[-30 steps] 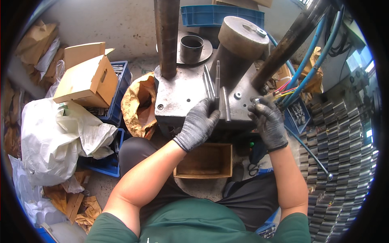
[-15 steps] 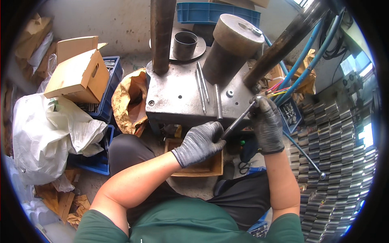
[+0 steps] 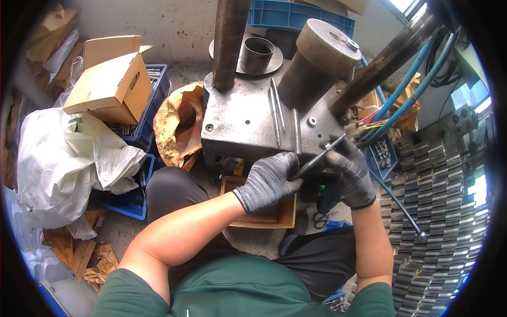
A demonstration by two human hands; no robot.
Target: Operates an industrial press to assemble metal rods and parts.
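Observation:
My left hand (image 3: 268,180), in a grey work glove, is closed round the lower end of a slim metal rod (image 3: 315,160). The rod slants up to the right, in front of the metal block's near edge. My right hand (image 3: 353,177), gloved too, pinches it near its upper end, and the tip sticks out past the fingers. A small bright piece (image 3: 328,145) shows at the right thumb; its kind is unclear. On the metal block (image 3: 232,111) beyond lie two pointed rods (image 3: 277,113), a plain round bar (image 3: 297,132) and a small ring (image 3: 311,122).
Thick steel columns (image 3: 230,47) and a heavy cylinder (image 3: 319,58) rise from the block. At left are an open paper sack (image 3: 177,142), a cardboard box (image 3: 108,87) and a white plastic bag (image 3: 53,169). Stacked metal bars (image 3: 443,227) and a ball-ended lever (image 3: 404,211) are at right.
My right fingers have shifted on the rod, whose tip now extends beyond them. The ring-like piece at the rod's upper end no longer shows there. The whole view has shifted slightly.

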